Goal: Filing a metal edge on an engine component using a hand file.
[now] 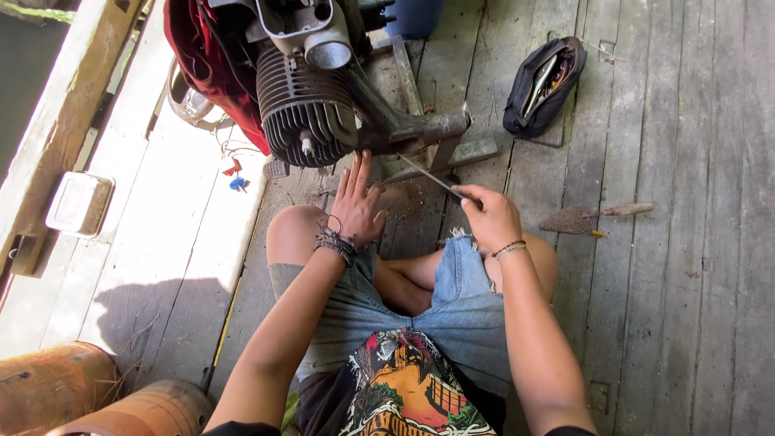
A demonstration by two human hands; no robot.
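— Right hand (pixel 490 216) first: fingers curled tight around the handle end of a thin metal rod (pixel 432 178), looks like a slim file or screwdriver, and the shaft slants up and left toward the engine (pixel 311 89).

— And the tip?

— It ends just below the engine's dark exhaust pipe (pixel 408 127); touching or not, can't tell from up here. The left hand (pixel 356 206) holds nothing: palm down, fingers straight and slightly spread, fingertips right under the finned cylinder, close enough that contact can't be ruled in or out. Dark beaded bracelets (pixel 336 245) on that wrist.

— Where does the engine stand?

— On the wooden floor (pixel 694 266), toward its far edge, a red cloth (pixel 211 64) draped over its left side. The person sits cross-legged before it in cut-off denim shorts (pixel 464 307).

— Anything else around?

— A black pouch (pixel 542 85) lies open, well apart to the right near the far edge. A rusty trowel (pixel 583 218) lies on the planks just right of the right hand. At the near-left corner, two rust-brown cylinders (pixel 77 396).
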